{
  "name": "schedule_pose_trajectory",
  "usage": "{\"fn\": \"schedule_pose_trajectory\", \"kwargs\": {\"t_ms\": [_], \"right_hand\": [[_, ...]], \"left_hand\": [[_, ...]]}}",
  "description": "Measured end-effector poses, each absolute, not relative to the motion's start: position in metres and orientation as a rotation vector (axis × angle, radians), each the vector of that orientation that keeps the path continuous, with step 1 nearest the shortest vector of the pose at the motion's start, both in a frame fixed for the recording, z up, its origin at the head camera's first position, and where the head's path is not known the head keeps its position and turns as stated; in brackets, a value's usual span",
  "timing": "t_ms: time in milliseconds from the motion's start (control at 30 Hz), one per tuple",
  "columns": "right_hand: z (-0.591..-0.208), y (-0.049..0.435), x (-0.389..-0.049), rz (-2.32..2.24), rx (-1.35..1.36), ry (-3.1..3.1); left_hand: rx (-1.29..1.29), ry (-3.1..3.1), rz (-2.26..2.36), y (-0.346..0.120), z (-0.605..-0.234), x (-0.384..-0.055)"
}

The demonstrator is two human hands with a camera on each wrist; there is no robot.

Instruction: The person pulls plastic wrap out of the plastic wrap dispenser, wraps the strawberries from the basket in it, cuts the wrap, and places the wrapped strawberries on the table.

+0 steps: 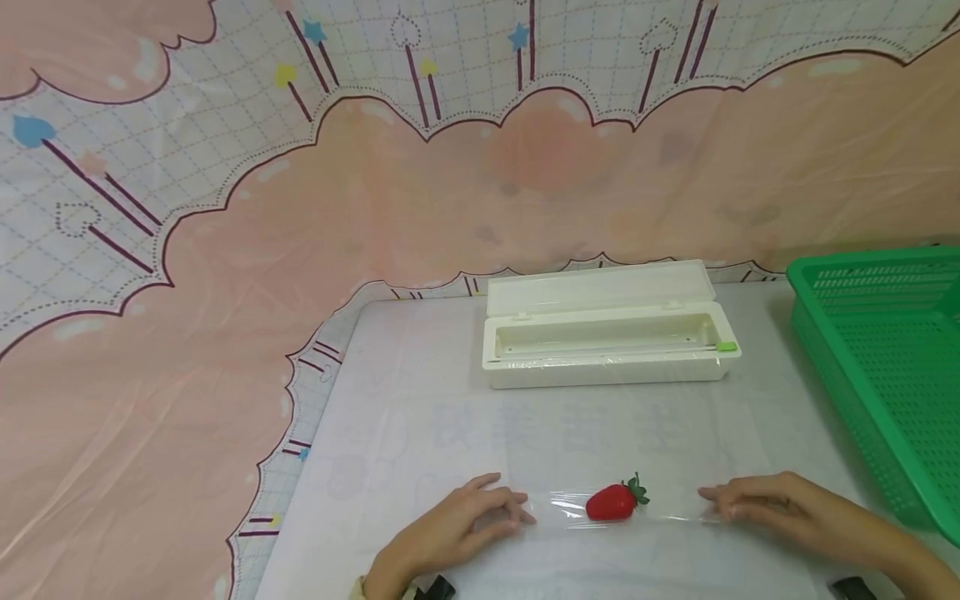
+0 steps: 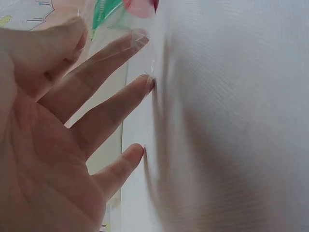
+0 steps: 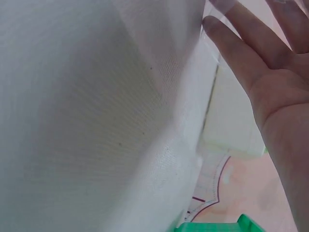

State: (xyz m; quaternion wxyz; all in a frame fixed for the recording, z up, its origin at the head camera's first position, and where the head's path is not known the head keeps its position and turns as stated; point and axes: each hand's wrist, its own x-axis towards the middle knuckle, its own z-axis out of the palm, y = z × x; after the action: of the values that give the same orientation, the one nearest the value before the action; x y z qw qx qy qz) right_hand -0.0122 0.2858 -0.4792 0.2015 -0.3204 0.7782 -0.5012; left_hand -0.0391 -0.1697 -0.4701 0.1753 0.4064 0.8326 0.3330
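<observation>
A red strawberry (image 1: 611,502) with green leaves lies on a strip of clear plastic film (image 1: 566,510) on the white tabletop. To its left, my left hand (image 1: 459,523) touches that end of the film; the left wrist view shows its fingers spread, film at the fingertips and the thumb apart. My right hand (image 1: 795,510) is at the film's right end, fingers extended. In the right wrist view, film lies against its fingertips, and the thumb is out of sight. Part of the strawberry (image 2: 140,7) shows at the top of the left wrist view.
Behind the strawberry stands a long white box (image 1: 611,371) with its lid raised and a small green slider (image 1: 726,347) at its right end. A green plastic basket (image 1: 847,375) stands at the right. Patterned cloth (image 1: 420,217) lies beyond the table edge.
</observation>
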Motion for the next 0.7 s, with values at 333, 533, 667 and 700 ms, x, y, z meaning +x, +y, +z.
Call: {"fn": "schedule_pose_trajectory", "kwargs": {"t_ms": [333,533,667,700], "right_hand": [[-0.478,0.28,-0.017,-1.454,-0.926,2.311],[-0.476,0.273,-0.019,-1.413,-0.856,2.476],[-0.474,0.27,-0.021,-1.383,-0.785,2.534],[-0.475,0.269,-0.021,-1.385,-0.781,2.538]], "left_hand": [[0.925,2.394,0.999,-0.164,-0.47,-0.043],[0.836,2.45,1.068,-0.159,-0.472,-0.046],[0.828,2.503,1.112,-0.155,-0.472,-0.048],[0.82,2.51,1.123,-0.154,-0.472,-0.049]]}}
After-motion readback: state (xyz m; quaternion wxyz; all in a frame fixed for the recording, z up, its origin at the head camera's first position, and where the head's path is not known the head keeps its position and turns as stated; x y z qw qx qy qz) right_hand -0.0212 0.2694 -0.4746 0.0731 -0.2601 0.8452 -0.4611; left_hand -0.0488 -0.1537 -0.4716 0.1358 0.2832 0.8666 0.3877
